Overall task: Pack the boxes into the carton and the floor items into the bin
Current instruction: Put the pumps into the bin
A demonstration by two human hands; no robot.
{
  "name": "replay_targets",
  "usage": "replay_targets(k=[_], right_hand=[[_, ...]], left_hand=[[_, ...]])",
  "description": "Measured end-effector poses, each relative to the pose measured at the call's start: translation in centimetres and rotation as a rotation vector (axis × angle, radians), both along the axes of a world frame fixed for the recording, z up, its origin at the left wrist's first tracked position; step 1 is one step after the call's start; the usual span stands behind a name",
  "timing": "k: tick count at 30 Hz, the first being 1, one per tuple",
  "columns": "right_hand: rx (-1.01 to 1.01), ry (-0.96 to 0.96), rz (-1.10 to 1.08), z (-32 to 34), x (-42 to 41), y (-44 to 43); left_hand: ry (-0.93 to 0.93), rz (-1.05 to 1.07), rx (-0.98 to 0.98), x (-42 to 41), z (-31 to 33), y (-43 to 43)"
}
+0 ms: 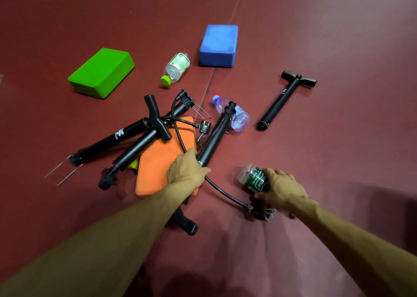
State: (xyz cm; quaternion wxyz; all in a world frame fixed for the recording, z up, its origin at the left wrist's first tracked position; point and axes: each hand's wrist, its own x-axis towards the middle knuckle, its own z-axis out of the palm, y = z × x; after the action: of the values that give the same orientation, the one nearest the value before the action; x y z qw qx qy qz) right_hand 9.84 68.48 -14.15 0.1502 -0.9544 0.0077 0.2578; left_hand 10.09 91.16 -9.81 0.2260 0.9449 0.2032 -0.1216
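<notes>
Several items lie on the dark red floor mat. My left hand [186, 169] grips the lower end of a black air pump [215, 134] that slants up toward a crushed clear bottle with a blue cap [239, 117]. My right hand [278, 189] holds a clear bottle with a dark green label [255, 178]. Under my left hand lies an orange foam block [158, 161]. Two more black pumps [126, 141] cross over it at the left. A fourth pump [282, 100] lies alone at the right.
A green foam block [101, 72] sits at the far left and a blue foam block [218, 45] at the far centre. A bottle with a green cap [176, 67] lies between them. A black hose [225, 193] runs between my hands. No carton or bin is in view.
</notes>
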Motion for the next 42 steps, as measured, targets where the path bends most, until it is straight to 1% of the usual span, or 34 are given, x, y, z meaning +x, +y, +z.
replay_targets(k=[2,5,7,9,14,19,23,27,29,32,35,39,42], right_hand=[[0.133,0.046,-0.116,1.1,-0.5,-1.1],[0.376,0.068,-0.379,4.4,-2.5,-3.5],[0.467,0.058,-0.498,7.4,-4.2,-5.3],[0.541,0.058,-0.573,11.0,-6.0,-7.2],[0.785,-0.002,-0.865,21.1,-11.4,-13.5],[0.865,-0.086,-1.139,29.5,-18.1,-21.3],[0.810,-0.104,-1.285,32.9,-23.8,-28.0],[0.709,-0.118,-1.420,32.4,-28.7,-34.2],[0.656,-0.114,-1.463,30.9,-30.6,-36.7],[0.634,-0.106,-1.541,27.9,-32.9,-39.5],[0.608,-0.062,-1.577,24.8,-34.6,-40.8],[0.589,0.002,-1.624,21.0,-36.5,-41.0],[0.568,0.046,-1.650,19.2,-37.5,-41.2]], left_hand=[[0.032,-0.016,-0.033,-0.7,0.8,-0.4],[0.095,-0.063,-0.102,-2.4,3.8,-1.6],[0.119,-0.107,-0.149,-3.6,7.0,-3.2],[0.143,-0.160,-0.197,-4.4,10.6,-5.4],[0.187,-0.244,-0.325,-5.9,20.2,-13.5],[0.291,-0.339,-0.511,-7.8,28.9,-23.8],[0.400,-0.428,-0.583,-10.5,32.7,-32.6],[0.482,-0.518,-0.592,-13.8,31.8,-40.5],[0.523,-0.553,-0.575,-15.4,30.0,-43.9],[0.599,-0.561,-0.574,-17.5,26.4,-47.8],[0.682,-0.516,-0.594,-19.1,22.9,-50.2],[0.683,-0.483,-0.519,-20.4,18.5,-52.2],[0.708,-0.431,-0.528,-21.0,16.4,-53.0]])
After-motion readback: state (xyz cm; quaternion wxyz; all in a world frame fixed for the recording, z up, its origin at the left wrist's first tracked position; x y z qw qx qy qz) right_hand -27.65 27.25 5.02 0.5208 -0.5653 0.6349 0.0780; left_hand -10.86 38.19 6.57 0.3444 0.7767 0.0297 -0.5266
